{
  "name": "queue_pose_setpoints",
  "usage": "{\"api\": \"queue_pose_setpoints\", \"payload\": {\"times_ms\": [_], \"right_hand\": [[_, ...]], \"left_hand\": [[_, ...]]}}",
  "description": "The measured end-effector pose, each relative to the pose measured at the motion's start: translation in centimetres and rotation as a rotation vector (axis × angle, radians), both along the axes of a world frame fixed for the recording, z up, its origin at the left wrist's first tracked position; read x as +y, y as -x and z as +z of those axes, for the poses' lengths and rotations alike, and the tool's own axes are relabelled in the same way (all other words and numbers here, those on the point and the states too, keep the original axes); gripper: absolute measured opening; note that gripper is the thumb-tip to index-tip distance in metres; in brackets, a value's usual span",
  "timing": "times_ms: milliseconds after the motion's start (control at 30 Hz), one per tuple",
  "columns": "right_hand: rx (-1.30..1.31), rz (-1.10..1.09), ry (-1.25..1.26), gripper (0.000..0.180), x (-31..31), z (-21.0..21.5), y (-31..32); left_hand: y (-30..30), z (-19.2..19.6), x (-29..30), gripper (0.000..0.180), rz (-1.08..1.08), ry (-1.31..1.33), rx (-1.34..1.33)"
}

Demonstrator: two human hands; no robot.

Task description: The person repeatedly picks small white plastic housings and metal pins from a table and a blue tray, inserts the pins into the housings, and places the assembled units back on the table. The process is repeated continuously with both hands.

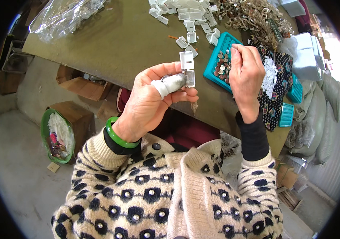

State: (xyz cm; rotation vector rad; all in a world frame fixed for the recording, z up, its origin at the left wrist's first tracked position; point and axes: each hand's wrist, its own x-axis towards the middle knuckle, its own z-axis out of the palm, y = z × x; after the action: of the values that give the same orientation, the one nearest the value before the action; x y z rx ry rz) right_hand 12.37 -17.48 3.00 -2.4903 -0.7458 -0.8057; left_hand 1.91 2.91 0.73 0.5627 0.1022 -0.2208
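Observation:
My left hand [142, 97] grips a small translucent white plastic box [190, 79] between thumb and fingers, its hinged lid swung up. A grey and white wrap [172, 84] covers the left thumb. Below those fingers dangles a thin brownish strand [194, 108]; how it is held is hidden. My right hand [248, 75] is over the right side of a teal plastic basket [211, 65], thumb and forefinger pinched together. Whatever they hold, if anything, is too small to make out. Small round brown and silvery pieces [221, 68] lie in the basket.
More small white boxes [194, 15] lie scattered at the table's far side, beside a tangled brownish heap [257, 18]. White pieces [269, 75] sit on dark patterned cloth [282, 65] at right. Clear plastic [64, 18] covers the far left corner. A green-rimmed bin [44, 135] stands on the floor.

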Motion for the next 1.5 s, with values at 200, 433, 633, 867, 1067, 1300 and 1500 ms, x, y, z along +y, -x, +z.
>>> {"api": "queue_pose_setpoints", "payload": {"times_ms": [200,433,633,867,1067,1300,1500], "right_hand": [[0.199,-0.008,0.114,0.005,-1.1,-1.2,-1.8],[0.434,0.068,-0.101,0.005,-2.1,0.0,-1.8],[0.388,0.202,0.066,0.009,-2.0,0.4,-1.2],[0.415,0.252,0.100,0.008,-2.4,0.8,-1.9],[0.554,0.278,0.112,0.006,-2.6,1.3,-3.3],[0.548,0.303,0.151,0.007,-2.4,1.3,-3.6],[0.507,0.336,-0.186,0.010,-1.5,1.7,1.5]], "left_hand": [[-0.3,-0.3,-0.2,0.026,-0.033,-0.032,0.023],[-0.4,0.0,-0.6,0.013,-0.047,-0.044,0.070],[-0.6,-0.2,-0.5,0.014,-0.097,-0.046,0.083],[-1.3,0.6,-1.8,0.030,-0.051,-0.107,0.066],[-1.9,0.7,-2.2,0.034,-0.052,-0.154,0.075],[-2.1,0.8,-3.2,0.034,0.014,-0.261,0.074],[-2.4,0.8,-3.5,0.034,0.054,-0.357,0.079]]}}
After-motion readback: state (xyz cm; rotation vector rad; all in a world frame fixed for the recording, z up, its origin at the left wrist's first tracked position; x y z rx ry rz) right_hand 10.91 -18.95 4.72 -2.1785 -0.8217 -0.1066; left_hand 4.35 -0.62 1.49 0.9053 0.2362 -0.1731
